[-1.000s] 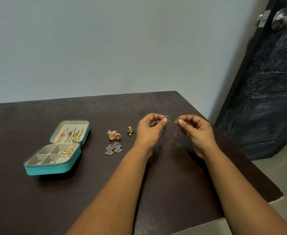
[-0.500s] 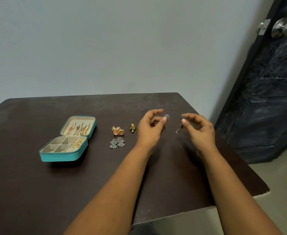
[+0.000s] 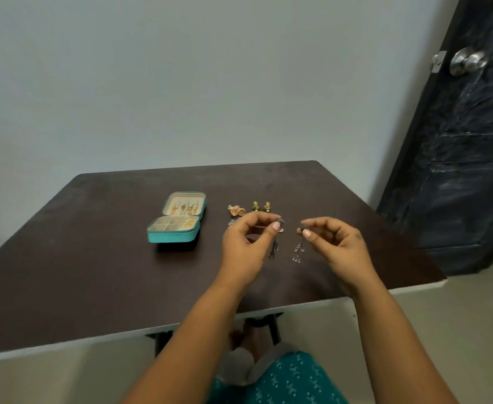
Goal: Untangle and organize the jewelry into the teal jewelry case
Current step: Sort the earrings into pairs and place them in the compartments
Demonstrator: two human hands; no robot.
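The teal jewelry case (image 3: pixel 171 236) lies open on the dark table (image 3: pixel 93 258), with gold pieces in its lid and right compartments. My left hand (image 3: pixel 245 246) pinches the top of a dark silver dangling earring (image 3: pixel 274 249), which hangs above the table. My right hand (image 3: pixel 338 243) pinches the matching silver earring (image 3: pixel 298 249), hanging apart from the first. On the table behind my hands lie rose-gold round earrings (image 3: pixel 236 210), two green-gold earrings (image 3: pixel 261 206), and silver earrings (image 3: pixel 233 221) partly hidden by my left hand.
The table's near edge (image 3: pixel 152 330) runs in front of my lap. A dark door (image 3: pixel 466 158) with a round metal knob (image 3: pixel 468 60) stands at the right, close to the table's right corner. A plain wall is behind.
The two silver earrings have come apart and my hands have drawn a little away from each other. The camera has pulled back, so the table edge and my lap show.
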